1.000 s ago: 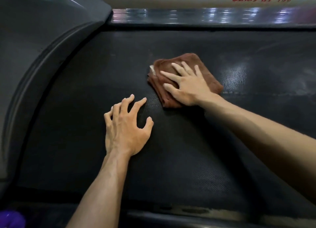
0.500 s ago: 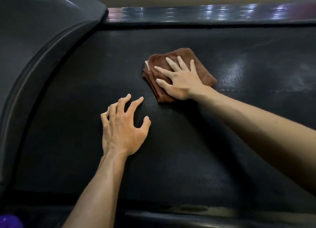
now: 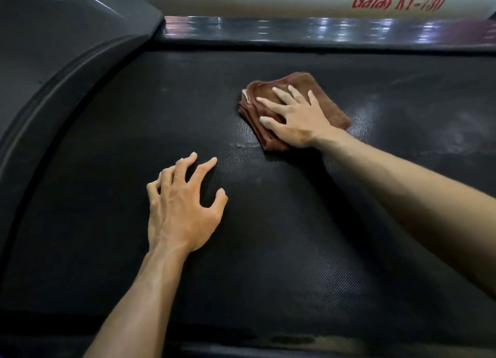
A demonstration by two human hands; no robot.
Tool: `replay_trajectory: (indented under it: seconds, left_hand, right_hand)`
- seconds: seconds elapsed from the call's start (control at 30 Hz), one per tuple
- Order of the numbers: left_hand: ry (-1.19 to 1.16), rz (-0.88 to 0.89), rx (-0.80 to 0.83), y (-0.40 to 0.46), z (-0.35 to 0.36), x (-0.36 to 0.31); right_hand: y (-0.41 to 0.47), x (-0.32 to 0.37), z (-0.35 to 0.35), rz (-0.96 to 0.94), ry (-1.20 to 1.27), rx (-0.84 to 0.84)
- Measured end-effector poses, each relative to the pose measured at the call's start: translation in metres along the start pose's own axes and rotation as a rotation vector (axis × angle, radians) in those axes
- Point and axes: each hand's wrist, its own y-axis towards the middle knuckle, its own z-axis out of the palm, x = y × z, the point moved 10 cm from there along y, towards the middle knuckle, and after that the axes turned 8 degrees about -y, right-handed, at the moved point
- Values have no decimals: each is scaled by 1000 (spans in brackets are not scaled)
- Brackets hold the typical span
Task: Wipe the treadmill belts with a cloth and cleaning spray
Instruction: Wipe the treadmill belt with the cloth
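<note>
1. One dark grey curved plastic treadmill housing (image 3: 53, 70) fills the 9-to-11 o'clock part of the view, its rounded edge sweeping down beside the belt.
2. One black textured rubber treadmill belt (image 3: 268, 250) covers the centre and most of the rest of the view, with a damp sheen around 3 o'clock.
3. One left hand (image 3: 182, 210) sits at about 7 o'clock from the centre, fingers spread and arched, with the tips resting on the belt; it grasps nothing.
4. One brown folded terry cloth (image 3: 330, 108) lies on the belt at about 1 o'clock from the centre, well apart from the left hand, its layered edge facing 8 o'clock.
5. One right hand (image 3: 298, 118) lies flat on top of the cloth, its four fingers straight and fanned towards 10 o'clock, the thumb stretched along the near edge; it presses the cloth to the belt rather than clenching it.
6. One glossy dark side rail (image 3: 322, 30) runs along the belt's far edge at 12 o'clock.
7. One pale panel with red lettering reading "Ganas KY-730" (image 3: 397, 1) sits beyond the rail at about 1 o'clock.
</note>
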Motion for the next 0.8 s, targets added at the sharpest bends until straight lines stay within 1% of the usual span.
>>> replay_trajectory:
  seconds: [0.03, 0.07, 0.17, 0.23, 0.33, 0.43, 0.47, 0.57, 0.6, 0.67, 0.73, 0.8]
  left_hand:
    - [0, -2, 3, 0, 0, 0]
    - [0, -1, 2, 0, 0, -1]
    - [-3, -7, -16, -1, -1, 0]
    - [-3, -5, -11, 0, -1, 0]
    - [-10, -8, -9, 0, -1, 0]
    - [-19, -10, -10, 0, -2, 0]
    - [-22, -9, -10, 0, -2, 0]
    - [-15, -2, -17, -1, -2, -1]
    - [-12, -1, -17, 0, -1, -1]
    - [-14, -4, -16, 0, -1, 1]
    - [-14, -3, -26, -1, -2, 0]
    - [-16, 2, -25, -1, -2, -1]
  right_hand:
    - [-15, -7, 3, 12, -16, 0]
    - [-30, -21, 6, 77, -26, -9]
    - [-46, -67, 5, 369, 5, -31]
    - [-30, -85, -2, 485, 43, -47]
    - [0, -88, -10, 501, 53, -39]
    - [-6, -83, -16, 543, 25, -134]
    - [-14, -81, -14, 549, 20, -138]
    - [-34, -87, 4, 502, -6, 33]
    - [-35, -93, 7, 496, -5, 63]
    - [-27, -109, 5, 521, -5, 50]
    - [-4, -121, -3, 593, -8, 34]
    - [19, -117, -8, 657, 12, 54]
